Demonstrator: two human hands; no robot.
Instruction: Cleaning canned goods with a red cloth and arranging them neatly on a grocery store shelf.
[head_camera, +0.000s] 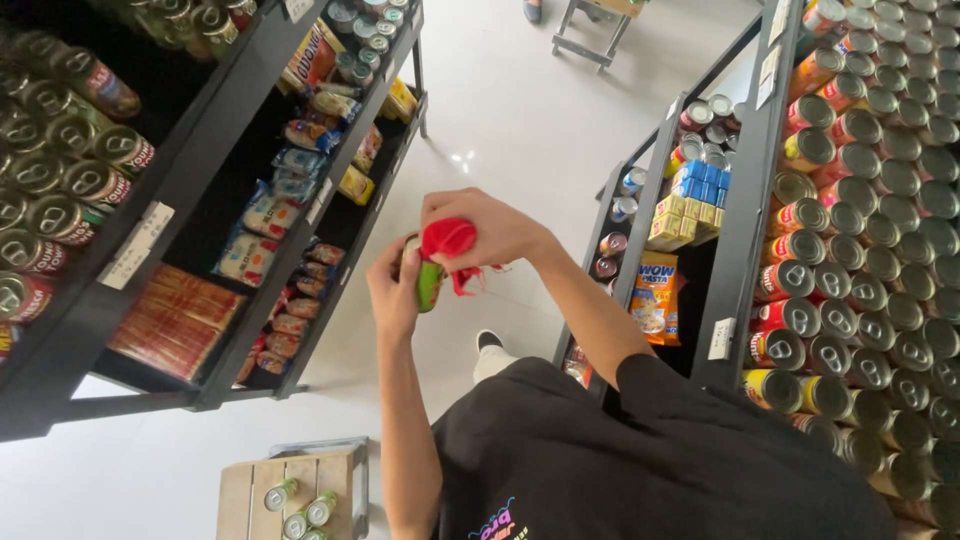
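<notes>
Left hand (393, 290) grips a green can (429, 283) — fingers wrapped round it. Right hand (487, 226) clenches a red cloth (449, 240) against the can's top, between black shelves (300, 250).

— What is the person wearing?
— A black short-sleeved T-shirt (640, 460) with a small multicoloured print low on the front; both forearms are bare.
— Anything lower down?
— Light trousers (492, 362) and a dark shoe (488, 340) with a pale edge
</notes>
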